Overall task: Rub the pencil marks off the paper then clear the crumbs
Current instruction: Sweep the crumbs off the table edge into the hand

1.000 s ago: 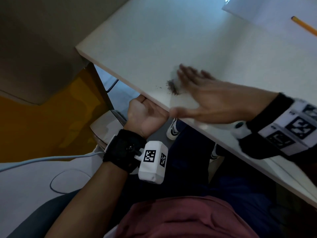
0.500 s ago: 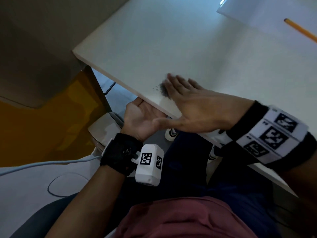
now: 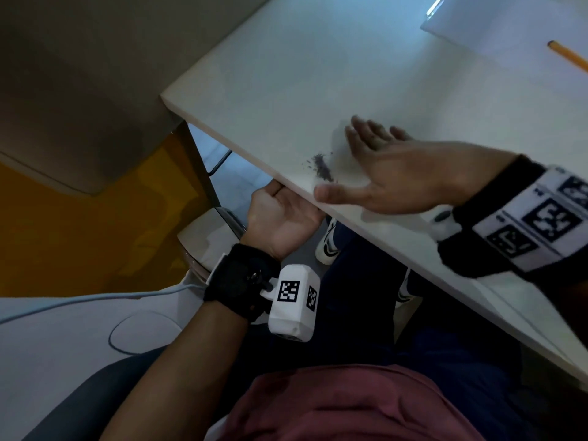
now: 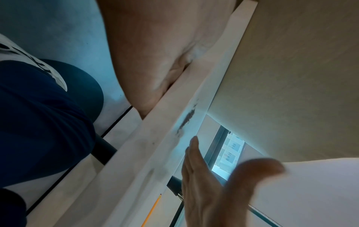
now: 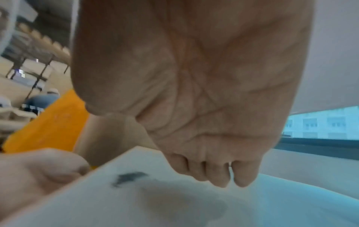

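Probably an office or classroom: white desk, rows of tables behind.

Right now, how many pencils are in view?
1: a yellow pencil lies on the paper at the table's far right. Others may lie outside the frame.

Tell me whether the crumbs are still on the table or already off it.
Still on the table: the dark crumbs lie in a small heap near its edge, above the cupped left hand; the right hand is beside them.
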